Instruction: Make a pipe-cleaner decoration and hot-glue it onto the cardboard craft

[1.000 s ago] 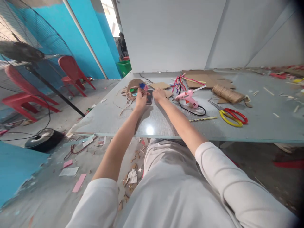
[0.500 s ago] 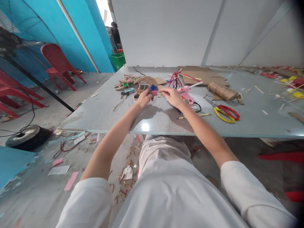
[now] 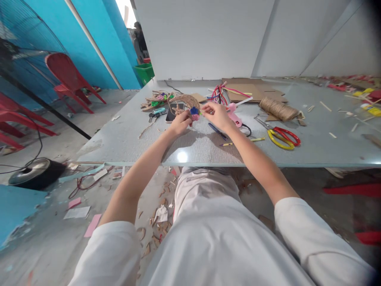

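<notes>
My left hand (image 3: 181, 122) is closed on a curved, twine-wrapped wreath (image 3: 190, 100) just above the table. A blue flower (image 3: 194, 110) and a pink flower (image 3: 195, 117) sit on the wreath's right side, close to my left fingertips. My right hand (image 3: 216, 114) is beside them, with thumb and fingers pinched at a small bright green piece (image 3: 201, 113), whose kind is too small to tell. Just right of that hand lies a pink glue gun (image 3: 235, 116) with a white glue stick (image 3: 245, 101) at its back.
Scissors (image 3: 281, 137), a twine roll (image 3: 278, 108) and cardboard (image 3: 253, 89) lie to the right. Coloured pipe cleaners (image 3: 220, 92) are behind my right hand. A phone (image 3: 171, 116) and keys (image 3: 157, 114) lie left. A pen (image 3: 218, 131) and a yellow stick (image 3: 241, 142) are near the front.
My right hand has drawn slightly back from the flowers, and its fingers have changed pose. A green piece now shows at its fingertips. My left hand stays on the wreath. The view has shifted slightly.
</notes>
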The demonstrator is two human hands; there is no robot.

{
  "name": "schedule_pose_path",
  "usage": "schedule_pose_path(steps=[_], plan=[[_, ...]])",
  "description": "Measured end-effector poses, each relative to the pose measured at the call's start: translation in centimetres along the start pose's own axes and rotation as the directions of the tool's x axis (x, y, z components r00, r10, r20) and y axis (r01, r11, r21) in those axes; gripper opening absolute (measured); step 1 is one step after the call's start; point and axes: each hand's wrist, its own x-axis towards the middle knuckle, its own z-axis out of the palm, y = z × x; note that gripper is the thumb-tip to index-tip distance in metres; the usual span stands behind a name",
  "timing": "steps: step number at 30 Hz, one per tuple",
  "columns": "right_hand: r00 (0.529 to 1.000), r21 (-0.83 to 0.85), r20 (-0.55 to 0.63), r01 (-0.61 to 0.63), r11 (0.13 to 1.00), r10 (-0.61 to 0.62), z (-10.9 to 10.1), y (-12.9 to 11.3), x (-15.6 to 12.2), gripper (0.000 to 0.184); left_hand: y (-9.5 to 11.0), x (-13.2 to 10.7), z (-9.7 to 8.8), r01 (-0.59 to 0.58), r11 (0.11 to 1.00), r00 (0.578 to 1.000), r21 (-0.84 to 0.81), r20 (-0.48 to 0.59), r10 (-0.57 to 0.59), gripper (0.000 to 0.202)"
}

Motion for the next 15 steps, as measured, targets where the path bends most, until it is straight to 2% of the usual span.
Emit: schedule_pose_path(steps=[3, 7, 15], plan=[[1.0, 0.01, -0.021, 0.016, 1.0, -0.016, 0.18, 0.1, -0.23, 0.013, 0.23, -0.2, 0.1, -0.018, 0.997, 0.998, 0.081, 0.054, 0.014, 0.025], [0.999, 0.025, 0.031, -0.011, 1.0, 0.01, 0.19, 0.05, -0.4, 0.015, 0.63, -0.56, 0.28, -0.041, 0.987, 0.995, 0.153, 0.091, 0.028, 0.028], [0.995, 0.095, 0.034, -0.1, 0.99, 0.097, 0.33, 0.22, 0.02, 0.006, 0.67, -0.37, 0.3, -0.053, 0.987, 0.996, 0.152, 0.075, 0.042, 0.029]])
